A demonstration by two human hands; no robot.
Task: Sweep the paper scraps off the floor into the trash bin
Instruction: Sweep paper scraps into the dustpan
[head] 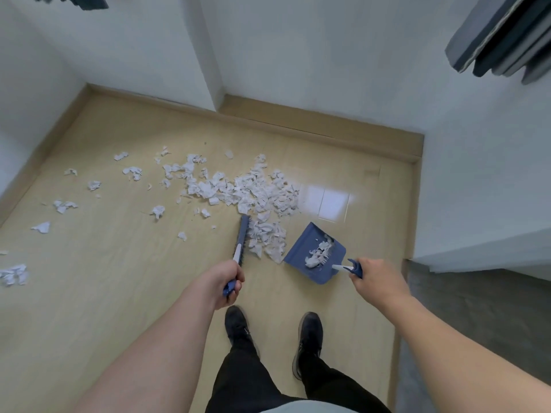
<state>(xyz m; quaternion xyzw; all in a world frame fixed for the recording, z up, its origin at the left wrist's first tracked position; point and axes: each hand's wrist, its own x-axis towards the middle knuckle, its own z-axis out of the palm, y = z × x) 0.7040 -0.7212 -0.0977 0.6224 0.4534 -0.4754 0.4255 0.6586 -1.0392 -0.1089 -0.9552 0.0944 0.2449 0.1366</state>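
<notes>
White paper scraps [253,192] lie in a thick heap on the light wooden floor [119,278], with loose pieces strewn to the left. My left hand [225,281] grips the handle of a blue hand brush [243,236], whose bristles touch a small pile of scraps [268,236]. My right hand [377,277] grips the handle of a blue dustpan [313,254], which sits tilted just right of that pile and holds a few scraps. No trash bin is in view.
White walls and a wooden skirting board [322,123] close off the far side. A white ledge [483,245] and grey floor [477,311] lie to the right. Dark hanging items [507,34] are at the top right. My two dark shoes [238,326] stand below the brush.
</notes>
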